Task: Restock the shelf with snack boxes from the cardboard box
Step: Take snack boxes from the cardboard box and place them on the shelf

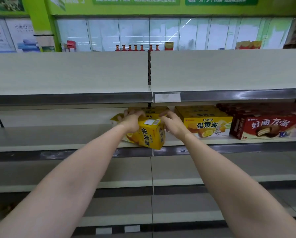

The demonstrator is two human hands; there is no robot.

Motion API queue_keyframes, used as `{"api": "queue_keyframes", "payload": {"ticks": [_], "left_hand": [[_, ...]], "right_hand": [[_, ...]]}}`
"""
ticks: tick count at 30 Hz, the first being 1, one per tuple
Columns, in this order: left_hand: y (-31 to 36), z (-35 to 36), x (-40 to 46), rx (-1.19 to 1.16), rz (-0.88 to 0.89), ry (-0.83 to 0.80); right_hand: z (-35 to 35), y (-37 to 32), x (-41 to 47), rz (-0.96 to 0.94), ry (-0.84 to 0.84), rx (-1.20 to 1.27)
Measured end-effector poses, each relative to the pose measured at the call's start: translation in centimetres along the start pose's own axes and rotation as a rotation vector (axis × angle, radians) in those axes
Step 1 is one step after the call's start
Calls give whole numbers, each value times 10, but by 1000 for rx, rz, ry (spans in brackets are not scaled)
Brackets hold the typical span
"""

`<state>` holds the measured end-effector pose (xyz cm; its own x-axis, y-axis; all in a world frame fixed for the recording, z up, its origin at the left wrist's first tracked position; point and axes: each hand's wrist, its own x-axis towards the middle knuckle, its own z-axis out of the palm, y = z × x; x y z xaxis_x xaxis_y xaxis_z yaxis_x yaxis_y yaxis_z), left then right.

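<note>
A yellow snack box [149, 134] stands tilted on the front of the middle shelf [49, 134], one corner hanging over the shelf lip. My left hand [131, 121] grips its upper left side. My right hand [172, 123] holds its upper right edge with curled fingers. More yellow boxes [150, 111] lie behind it, partly hidden by my hands. To the right sits a stack of yellow boxes [207, 122], then red-brown snack boxes [264, 124]. The cardboard box is out of view.
The top shelf [75, 73] is bare, with a white price tag [167, 97] on its rail. Red bottles [137, 48] and red packs stand behind it by a glass wall. Lower shelves [178, 169] run below my arms. The middle shelf's left half holds nothing.
</note>
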<state>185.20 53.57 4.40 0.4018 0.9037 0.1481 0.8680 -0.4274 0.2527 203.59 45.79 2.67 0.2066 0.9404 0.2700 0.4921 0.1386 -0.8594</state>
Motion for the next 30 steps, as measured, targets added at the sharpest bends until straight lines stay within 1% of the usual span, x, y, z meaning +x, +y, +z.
{"api": "queue_keyframes", "payload": {"ticks": [1, 3, 5, 6, 8, 10, 13, 14, 16, 17, 19, 21, 23, 24, 27, 30], "left_hand": [[-4, -3, 0, 12, 46, -28], [-11, -8, -1, 65, 163, -83], [-17, -8, -2, 111, 191, -79], [-20, -6, -3, 113, 163, -53], [-23, -3, -3, 53, 32, 35], [-26, -4, -6, -95, -123, 95], [-25, -11, -16, -399, -271, 97], [-24, -15, -20, -472, -298, 89], [-19, -22, -27, -532, -314, 42], [-16, -26, -29, -531, -312, -5], [-14, -30, -34, -438, -292, -106], [-18, -35, -38, -367, -303, -149], [-25, -39, -40, -377, -314, -181], [-27, -43, -43, -364, -312, -192], [-33, -53, -50, -215, -271, -171], [-34, -57, -55, -88, -195, -209]], "right_hand": [[1, -3, 0, -9, -10, -8], [7, -8, 2, -13, -47, -103], [16, -12, 3, -5, -109, -175], [21, -13, 4, 0, -134, -172], [29, -16, 3, 20, -166, -145], [33, -19, 3, 45, -194, -120], [36, -23, 3, 74, -228, -86], [37, -25, 3, 73, -246, -81], [38, -29, 1, 54, -298, -64], [40, -31, 0, 40, -325, -59], [44, -34, -3, 15, -359, -104], [49, -30, -2, -16, -352, -240], [51, -25, 0, -63, -263, -383], [52, -23, 1, -77, -206, -417], [50, -26, -4, -113, -121, -474], [48, -31, -6, -188, -29, -548]]}}
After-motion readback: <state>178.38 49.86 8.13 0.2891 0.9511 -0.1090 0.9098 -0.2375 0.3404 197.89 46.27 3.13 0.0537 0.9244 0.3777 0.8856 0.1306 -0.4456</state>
